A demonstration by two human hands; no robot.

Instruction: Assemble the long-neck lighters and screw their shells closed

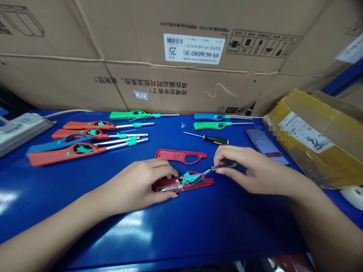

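An opened red lighter body [195, 182] lies on the blue table [176, 230], its teal inner parts and thin wires showing. My left hand [141, 185] is closed around its rear end and pins it down. My right hand [249, 168] pinches a metal nozzle tube [221, 166] that reaches left into the open body. The lighter's detached red cover half [181, 155] lies just behind.
Several assembled long-nozzle lighters [85, 138] in red, blue and green lie at the left; two more [218, 121] sit at the back right. A black-and-yellow screwdriver [210, 138], a phone [265, 145], a taped parcel [317, 139], a power strip [19, 128] and cardboard boxes [181, 53] surround the spot.
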